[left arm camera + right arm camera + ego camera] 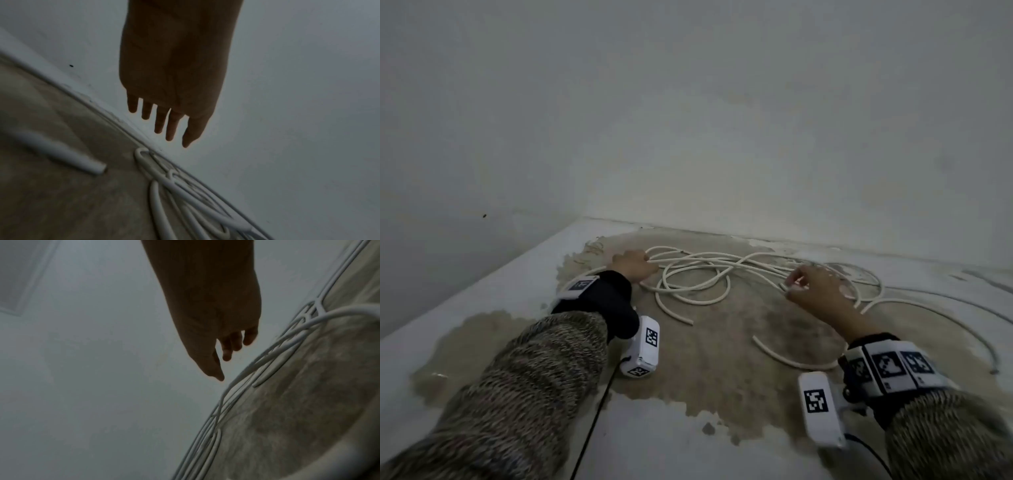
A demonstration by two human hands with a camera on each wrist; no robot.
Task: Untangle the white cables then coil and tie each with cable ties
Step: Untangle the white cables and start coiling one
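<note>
Several white cables [698,274] lie in a loose tangle on a worn floor beside the wall. My left hand [635,265] hovers at the tangle's left edge, fingers straight and holding nothing. The left wrist view shows those fingers [164,123] spread above cable loops [185,194], with a cut cable end [96,168] off to the side. My right hand [808,287] hangs over the right part of the tangle with loosely bent fingers. In the right wrist view its fingers [226,353] are just clear of the cable strands [257,369].
A pale wall [722,137] rises right behind the cables and meets a second wall at the left. The floor has a brown bare patch [722,359] under the tangle. One long cable end [993,370] curves out to the right.
</note>
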